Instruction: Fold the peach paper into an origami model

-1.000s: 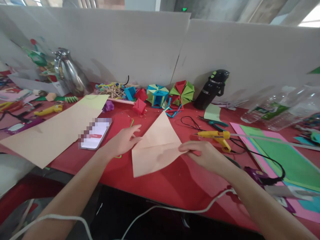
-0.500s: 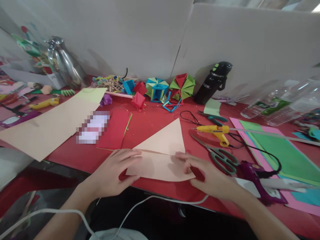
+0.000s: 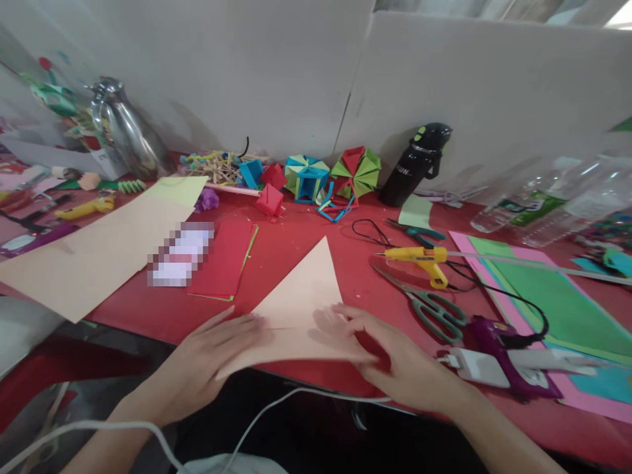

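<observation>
A peach paper sheet [image 3: 301, 303], folded into a triangle, lies at the near edge of the red table [image 3: 296, 243]. My left hand [image 3: 207, 359] rests on its lower left corner with the fingers stretched out flat. My right hand [image 3: 390, 355] lies on its lower right part, fingers spread and pressing down on the paper. The lower edge of the sheet reaches over the table's front edge.
Green-handled scissors [image 3: 429, 306] and a yellow glue gun [image 3: 419, 258] lie right of the sheet. A purple tool [image 3: 498, 345], stacked coloured sheets [image 3: 553, 296], a black bottle [image 3: 413, 166], folded paper shapes [image 3: 311, 179], red paper [image 3: 224, 260], a large peach sheet [image 3: 93, 247] and a metal jug [image 3: 123, 135] surround it.
The folded sheet has slid toward me and a little left, to the table's front edge. Both hands moved with it and now lie flat on its lower part.
</observation>
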A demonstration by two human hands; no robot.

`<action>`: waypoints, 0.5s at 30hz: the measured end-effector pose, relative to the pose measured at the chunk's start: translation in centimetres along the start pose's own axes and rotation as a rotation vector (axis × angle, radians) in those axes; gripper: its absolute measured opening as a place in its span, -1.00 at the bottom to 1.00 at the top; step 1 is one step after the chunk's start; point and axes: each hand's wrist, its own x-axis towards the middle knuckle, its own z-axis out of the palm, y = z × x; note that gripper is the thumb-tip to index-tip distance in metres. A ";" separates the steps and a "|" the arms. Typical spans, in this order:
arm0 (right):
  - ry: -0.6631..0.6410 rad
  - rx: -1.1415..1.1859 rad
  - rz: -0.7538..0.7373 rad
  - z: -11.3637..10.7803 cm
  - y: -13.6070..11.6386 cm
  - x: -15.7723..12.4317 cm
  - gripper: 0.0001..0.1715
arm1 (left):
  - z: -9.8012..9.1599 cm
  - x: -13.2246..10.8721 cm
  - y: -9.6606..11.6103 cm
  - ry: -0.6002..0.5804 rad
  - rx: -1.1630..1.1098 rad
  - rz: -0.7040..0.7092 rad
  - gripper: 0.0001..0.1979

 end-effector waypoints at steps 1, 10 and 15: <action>0.042 -0.027 -0.007 0.2 0.3 0.1 -0.45 | 0.0 -0.2 -0.3 0.064 -0.027 -0.050 -0.38; 0.211 0.585 0.160 0.4 1.9 1.4 -0.75 | 0.8 0.6 -1.1 0.898 -0.224 -0.762 -0.64; 0.131 0.789 0.261 -0.9 1.9 1.9 -0.78 | 1.2 1.8 -1.3 1.134 -0.451 -0.752 -0.66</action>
